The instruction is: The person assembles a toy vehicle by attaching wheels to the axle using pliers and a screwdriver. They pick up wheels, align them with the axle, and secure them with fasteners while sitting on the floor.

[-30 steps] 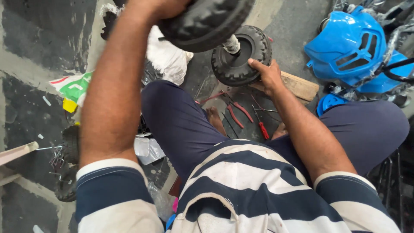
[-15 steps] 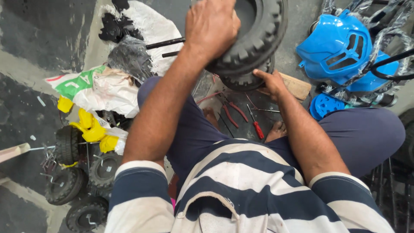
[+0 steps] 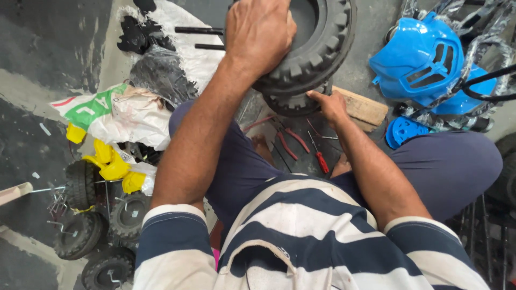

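Observation:
My left hand grips a black knobby toy tyre, holding it raised at the top of the view. Under it a second black tyre stands on the floor, and my right hand rests against its right side, fingers curled on it. I sit on the floor in dark trousers and a striped shirt. Red-handled pliers and a red screwdriver lie between my legs.
A blue plastic toy vehicle body lies at the upper right beside a wooden block. Plastic bags, yellow parts and several small black wheels sit at the left, with black rods at the top.
My left arm has swung the raised tyre from the upper left toward the centre, over the second tyre. The view has shifted, bringing the wheels and bags at the left into sight.

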